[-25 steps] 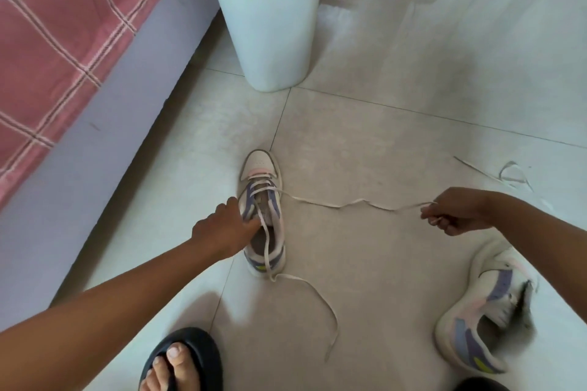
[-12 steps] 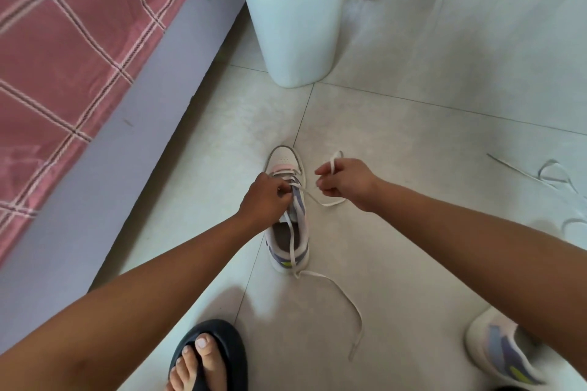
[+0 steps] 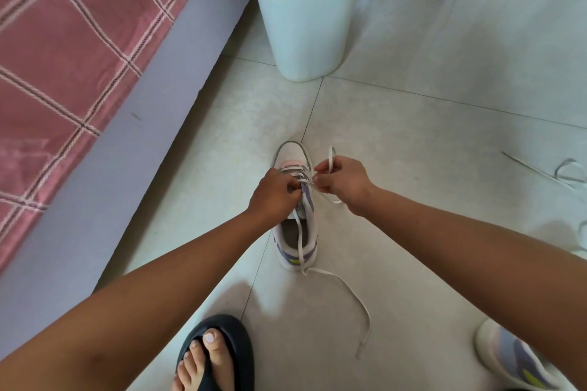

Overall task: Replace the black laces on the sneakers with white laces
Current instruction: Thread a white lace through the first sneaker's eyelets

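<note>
A white sneaker (image 3: 295, 209) with lilac panels and a pink band behind the toe stands upright on the tiled floor (image 3: 413, 143), toe pointing away from the person. Both hands meet over its eyelet rows. The left hand (image 3: 275, 194) has its fingers curled down onto the lacing at the left side of the tongue, gripping the sneaker there. The right hand (image 3: 341, 179) pinches the white lace (image 3: 330, 159) just beside the right eyelets, and a loop of that lace rises above the knuckles. The lace's other end runs back through the shoe opening, over the heel and trails across the floor in a long curve toward the person.

A second sneaker (image 3: 514, 359) of the same colours lies at the lower right, partly hidden by the right forearm. Another white lace (image 3: 546, 173) lies loose on the floor at the right edge. A white bin (image 3: 308, 22) with a blue liner stands beyond the shoe, beside a bed (image 3: 79, 41) with a pink checked cover. A foot in a dark sandal (image 3: 219, 355) rests near the bottom edge.
</note>
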A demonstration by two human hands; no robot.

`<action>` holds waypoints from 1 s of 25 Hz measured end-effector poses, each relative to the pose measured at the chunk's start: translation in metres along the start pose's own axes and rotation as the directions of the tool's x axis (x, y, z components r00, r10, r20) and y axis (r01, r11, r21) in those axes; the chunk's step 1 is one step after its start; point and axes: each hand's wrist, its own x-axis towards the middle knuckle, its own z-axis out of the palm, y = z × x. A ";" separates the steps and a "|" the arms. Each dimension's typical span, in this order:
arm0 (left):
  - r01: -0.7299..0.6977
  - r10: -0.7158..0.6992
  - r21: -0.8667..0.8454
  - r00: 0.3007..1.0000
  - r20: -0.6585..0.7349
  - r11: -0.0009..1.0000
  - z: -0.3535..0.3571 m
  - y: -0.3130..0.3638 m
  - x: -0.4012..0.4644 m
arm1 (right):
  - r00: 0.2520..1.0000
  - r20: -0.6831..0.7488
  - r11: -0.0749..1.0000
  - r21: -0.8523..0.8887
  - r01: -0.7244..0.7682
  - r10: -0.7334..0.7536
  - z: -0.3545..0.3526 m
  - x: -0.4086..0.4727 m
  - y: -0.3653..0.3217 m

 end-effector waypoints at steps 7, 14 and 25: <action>0.008 -0.008 0.001 0.999 -0.048 1.000 0.002 0.000 0.000 | 0.999 0.043 0.999 -0.045 0.027 -0.025 0.008 -0.002 0.002; -0.055 0.070 0.194 0.995 -0.074 0.979 0.002 -0.002 0.001 | 1.000 0.007 0.996 -0.083 -0.028 0.029 0.010 -0.009 0.004; -0.301 0.277 0.017 0.896 0.347 0.953 -0.045 0.002 -0.030 | 0.994 -0.084 0.915 -0.403 0.033 -0.073 0.007 -0.035 0.021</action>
